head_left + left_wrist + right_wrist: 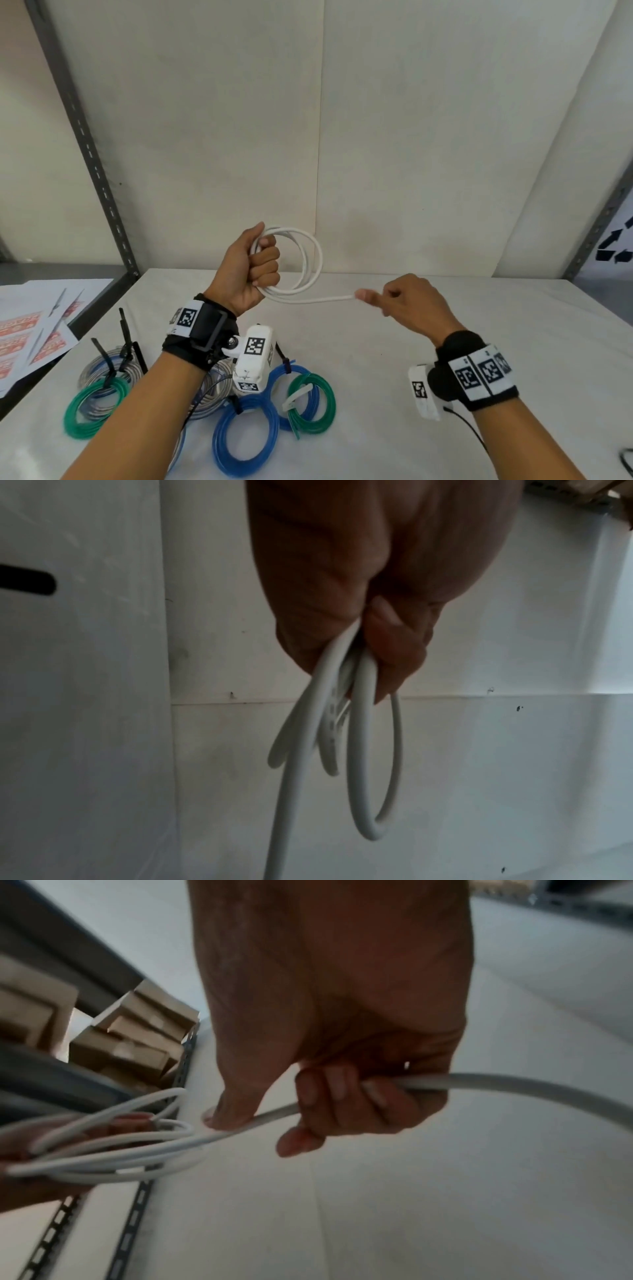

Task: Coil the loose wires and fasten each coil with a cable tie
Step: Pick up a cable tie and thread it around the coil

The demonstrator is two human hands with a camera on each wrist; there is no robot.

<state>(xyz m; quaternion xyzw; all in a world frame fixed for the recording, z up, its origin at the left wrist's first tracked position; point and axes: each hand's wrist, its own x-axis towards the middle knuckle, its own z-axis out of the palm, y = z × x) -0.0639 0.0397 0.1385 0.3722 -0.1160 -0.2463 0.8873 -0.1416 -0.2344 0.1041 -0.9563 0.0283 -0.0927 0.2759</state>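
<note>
Nearest you on the table (445, 428) lie the finished coils: a blue coil (245, 435) at the front, a green coil (92, 407) to its left with a black tie (109, 368) standing up from it, a grey coil (113, 368) just behind that one, and another green coil (313, 407) to the right, bound with a white tie (296, 397) and overlapping a second blue coil (279, 383). Farther out, above the table, your right hand (407, 305) has its fingers curled around the white wire (308, 265): the thumb and forefinger pinch the straight run of it, and in the right wrist view the wire passes through the fist and out the far side. That run stretches left to your left hand (248, 270), which is raised in a closed fist around one side of the white loops, thumb pointing up; the loops hang free to the right of the fist, clear of the table. The left wrist view shows several strands gathered between the curled fingers (394, 653). Off to the left, printed sheets (30, 339) lie on a separate surface, beside the grey shelf post (92, 161). Behind everything stands the pale wall (376, 120).
</note>
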